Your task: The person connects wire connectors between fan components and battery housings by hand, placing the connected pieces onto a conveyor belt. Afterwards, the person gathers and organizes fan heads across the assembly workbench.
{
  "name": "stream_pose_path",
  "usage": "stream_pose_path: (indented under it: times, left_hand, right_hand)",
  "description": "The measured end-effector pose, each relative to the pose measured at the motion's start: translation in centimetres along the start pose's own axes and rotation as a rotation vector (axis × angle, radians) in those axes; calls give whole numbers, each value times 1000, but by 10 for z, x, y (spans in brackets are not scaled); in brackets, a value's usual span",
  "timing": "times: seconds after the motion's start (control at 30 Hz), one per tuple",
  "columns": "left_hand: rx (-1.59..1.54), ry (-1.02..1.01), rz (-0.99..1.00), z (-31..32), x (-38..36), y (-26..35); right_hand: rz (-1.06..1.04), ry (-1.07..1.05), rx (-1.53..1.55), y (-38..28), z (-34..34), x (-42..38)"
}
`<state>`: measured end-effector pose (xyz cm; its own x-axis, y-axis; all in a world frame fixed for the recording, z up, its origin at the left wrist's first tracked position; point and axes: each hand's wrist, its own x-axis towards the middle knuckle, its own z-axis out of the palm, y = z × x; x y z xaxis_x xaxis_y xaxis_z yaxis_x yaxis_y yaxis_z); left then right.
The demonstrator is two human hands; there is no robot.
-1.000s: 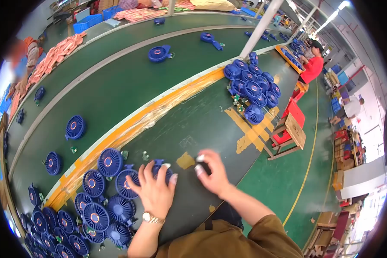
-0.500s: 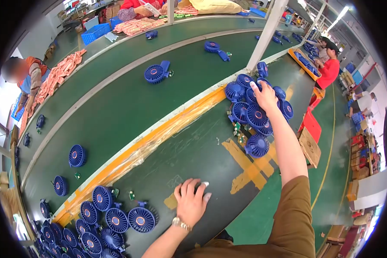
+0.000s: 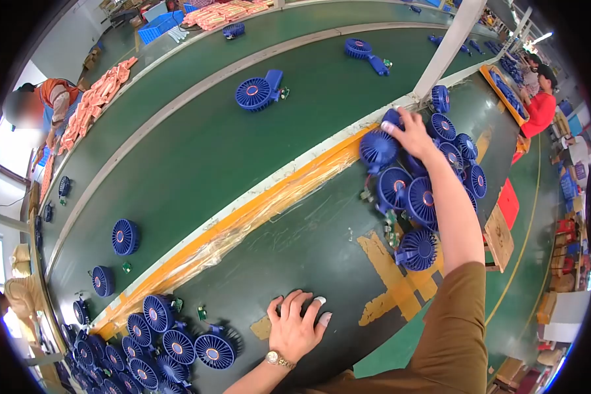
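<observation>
My right hand (image 3: 412, 134) reaches into a cluster of blue fans (image 3: 421, 199) beside the belt's raised edge, its fingers closed round a blue fan (image 3: 378, 150) at the cluster's left side. Small green circuit boards (image 3: 392, 228) hang by the fans. Lower down, my left hand (image 3: 297, 331) lies on the dark table surface (image 3: 295, 253) with its fingers spread and nothing in it. Left of that hand is a blue fan (image 3: 215, 350), at the edge of a large pile of fans (image 3: 144, 372).
A yellow-taped ledge (image 3: 243, 225) divides the table from the green conveyor (image 3: 197, 154), which carries scattered fans (image 3: 253, 93). A metal post (image 3: 448, 49) rises beyond my right hand. Co-workers (image 3: 540, 110) are at the far right and left. A wooden stool (image 3: 499, 236) stands at right.
My right hand has shifted to the left side of the fan cluster, and a fan there has moved and tilted. The whole view has turned slightly. My left hand stays on the table.
</observation>
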<state>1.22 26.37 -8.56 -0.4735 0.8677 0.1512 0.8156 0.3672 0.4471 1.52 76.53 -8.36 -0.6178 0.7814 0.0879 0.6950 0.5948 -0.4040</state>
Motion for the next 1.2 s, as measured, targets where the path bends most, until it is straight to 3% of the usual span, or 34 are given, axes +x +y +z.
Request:
stream_pose_path:
  times: [0.17, 0.3, 0.43, 0.5, 0.6, 0.67, 0.73, 0.8, 0.87, 0.97, 1.03, 1.1, 1.2]
  left_hand:
    - [-52, 60, 6, 2, -4, -4]
    - [-196, 266, -34, 3, -12, -12]
    - [-265, 497, -169, 4, -20, -27]
    - [-70, 538, -154, -13, -6, -44]
    - [69, 476, -170, -45, 31, -63]
    - [91, 334, -164, -57, 53, -71]
    - [62, 271, -95, -60, 79, -75]
    - [22, 213, -22, -55, 116, -70]
    - [-4, 105, -8, -45, 164, -47]
    - [-21, -45, 17, -6, 222, -12]
    - [-12, -133, 24, 16, 243, 8]
    - [166, -367, 76, 13, 235, 17]
    - [135, -315, 143, 5, 203, -4]
  right_hand:
    - [-238, -236, 13, -76, -4, -71]
    - [-343, -279, 46, -142, 16, -138]
    - [-616, -362, 153, -189, 41, -196]
    - [-741, -405, 75, -206, 40, -219]
    - [-886, -77, 111, -208, 5, -248]
    - [-758, 130, 212, -190, -41, -265]
    - [-411, 320, 91, -145, -62, -297]
    - [-97, 452, 126, -90, -58, -334]
    - [89, 457, -54, -45, -34, -373]
    - [199, 424, 158, -29, 10, -393]
    - [320, 383, 274, -62, 16, -375]
    - [198, 420, 330, -86, 32, -355]
    - [82, 134, 421, -124, 35, -346]
